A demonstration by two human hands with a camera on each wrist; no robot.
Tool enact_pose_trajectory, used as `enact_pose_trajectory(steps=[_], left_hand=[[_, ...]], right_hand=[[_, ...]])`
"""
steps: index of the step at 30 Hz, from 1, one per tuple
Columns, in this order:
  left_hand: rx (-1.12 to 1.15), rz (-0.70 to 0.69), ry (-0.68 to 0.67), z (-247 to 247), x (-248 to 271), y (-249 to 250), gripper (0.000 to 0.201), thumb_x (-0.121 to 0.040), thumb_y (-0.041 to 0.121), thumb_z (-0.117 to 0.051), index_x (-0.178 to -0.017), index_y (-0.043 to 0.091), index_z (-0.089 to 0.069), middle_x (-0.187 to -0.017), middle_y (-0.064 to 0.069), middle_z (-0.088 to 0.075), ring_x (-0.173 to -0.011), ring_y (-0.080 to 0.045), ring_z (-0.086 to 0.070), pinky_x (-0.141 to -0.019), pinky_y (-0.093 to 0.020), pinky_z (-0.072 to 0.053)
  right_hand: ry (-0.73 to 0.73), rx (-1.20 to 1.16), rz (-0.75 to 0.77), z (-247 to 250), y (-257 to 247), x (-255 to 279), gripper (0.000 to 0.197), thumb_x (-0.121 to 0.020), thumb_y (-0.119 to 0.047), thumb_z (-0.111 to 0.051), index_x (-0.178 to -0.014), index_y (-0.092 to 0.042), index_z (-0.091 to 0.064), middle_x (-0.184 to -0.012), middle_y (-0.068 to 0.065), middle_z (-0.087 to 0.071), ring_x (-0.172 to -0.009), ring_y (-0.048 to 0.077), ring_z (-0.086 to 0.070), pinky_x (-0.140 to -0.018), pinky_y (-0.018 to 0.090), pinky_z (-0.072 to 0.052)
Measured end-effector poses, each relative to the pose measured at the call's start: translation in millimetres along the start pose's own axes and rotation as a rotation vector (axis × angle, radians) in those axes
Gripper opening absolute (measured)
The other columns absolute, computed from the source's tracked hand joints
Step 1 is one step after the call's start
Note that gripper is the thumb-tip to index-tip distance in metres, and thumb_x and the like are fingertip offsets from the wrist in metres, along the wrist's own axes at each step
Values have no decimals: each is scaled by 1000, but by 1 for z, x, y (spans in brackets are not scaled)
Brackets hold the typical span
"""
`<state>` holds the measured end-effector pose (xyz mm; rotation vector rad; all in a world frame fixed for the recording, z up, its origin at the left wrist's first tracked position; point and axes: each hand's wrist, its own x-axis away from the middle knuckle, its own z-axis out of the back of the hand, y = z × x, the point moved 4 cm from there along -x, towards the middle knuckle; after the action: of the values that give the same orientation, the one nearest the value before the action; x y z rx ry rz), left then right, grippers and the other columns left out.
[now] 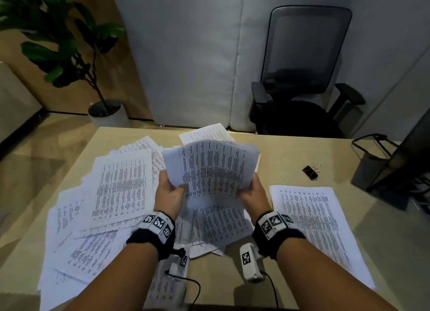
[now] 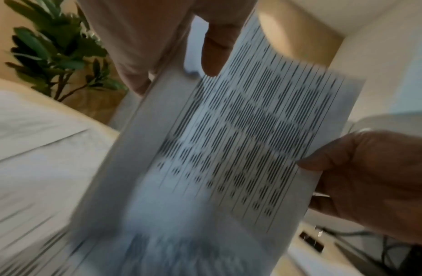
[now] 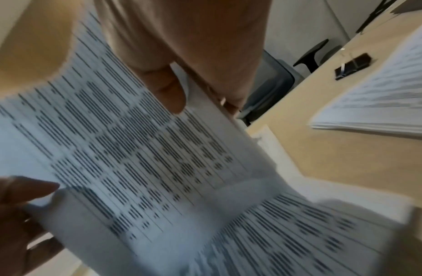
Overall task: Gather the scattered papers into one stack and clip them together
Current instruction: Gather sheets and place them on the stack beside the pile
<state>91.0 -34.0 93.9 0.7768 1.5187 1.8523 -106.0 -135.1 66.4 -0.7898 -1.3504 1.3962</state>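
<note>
Both hands lift a sheaf of printed sheets (image 1: 210,171) above the bench (image 1: 290,152): the left hand (image 1: 171,195) pinches its left edge and the right hand (image 1: 252,194) its right edge, thumbs on the printed face, probably so the pages can be squared up. More loose papers (image 1: 111,194) lie fanned out on the left, a neater pile (image 1: 309,220) rests on the right, and the black binder clip (image 1: 310,171) waits untouched behind that pile, well apart from either hand.

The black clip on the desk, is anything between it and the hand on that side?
Nothing visible blocks it. The binder clip lies on bare desk beyond the right hand, but that hand grips the held papers.
</note>
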Motion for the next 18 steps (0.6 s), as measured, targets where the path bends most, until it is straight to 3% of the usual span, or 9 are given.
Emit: enact_pose_trajectory(steps=[3,5,8,10,11,13,14,16,18], left_hand=[[-151,119,-42,-6,8,-32,30,-91,-5,-45,-116,12,-43,-90,12,-52,-81,-6,-52,-61,-15,-37],[-217,118,-63,-12,7,-34,29,-92,-6,-40,-116,9,-41,-85,10,-48,-74,0,-46,-56,-13,-34],[-273,91,-94,-26,3,-21,34,-93,-7,-36,-125,7,-32,-82,-3,-49,-68,-11,-49,-54,-16,-42],[-351,95,-129,-40,3,-18,52,-95,0,-37,-143,15,-23,-101,-18,-60,-81,-24,-60,-66,-28,-49],[-395,108,-165,-50,6,-22,60,-95,2,-37,-148,21,-17,-120,-25,-57,-98,-30,-62,-76,-33,-49],[-431,121,-267,-72,17,-28,68,-95,4,-41,-151,27,-9,-142,-22,-45,-123,-32,-53,-93,-39,-48],[-436,126,-314,-85,25,-31,70,-95,4,-44,-151,28,-10,-140,-16,-48,-121,-30,-54,-95,-39,-49],[-429,151,-393,-109,42,-39,67,-93,5,-49,-150,25,-20,-122,1,-56,-102,-23,-61,-87,-36,-53],[-430,196,-469,-134,56,-51,62,-89,5,-54,-145,22,-33,-109,3,-61,-92,-21,-64,-81,-37,-57]], right_hand=[[-28,175,-25,0,28,1,27,-89,-5,-53,-113,-16,-61,-105,5,-68,-100,23,-63,-80,37,-54],[26,208,-23,8,30,-4,23,-88,-6,-52,-107,-16,-61,-101,8,-68,-98,25,-62,-81,39,-53],[98,248,-55,30,23,-12,25,-85,-3,-48,-106,-16,-54,-98,9,-64,-90,26,-60,-79,40,-54],[135,306,-94,50,26,-14,20,-88,-2,-44,-104,-13,-47,-92,8,-58,-82,25,-57,-69,33,-52],[158,341,-113,61,33,-12,17,-91,-2,-42,-105,-12,-46,-88,8,-54,-76,23,-53,-61,29,-46],[218,382,-168,85,47,-4,19,-94,-2,-40,-110,-8,-48,-84,8,-51,-68,20,-48,-52,24,-37],[244,396,-200,97,55,2,21,-95,-1,-39,-113,-7,-49,-85,9,-51,-68,20,-48,-52,24,-36],[295,410,-265,121,74,13,27,-96,-1,-38,-120,-7,-49,-89,11,-52,-72,23,-49,-56,26,-37],[336,391,-317,146,90,23,36,-96,2,-38,-129,-8,-49,-99,13,-56,-83,26,-53,-69,26,-40]])
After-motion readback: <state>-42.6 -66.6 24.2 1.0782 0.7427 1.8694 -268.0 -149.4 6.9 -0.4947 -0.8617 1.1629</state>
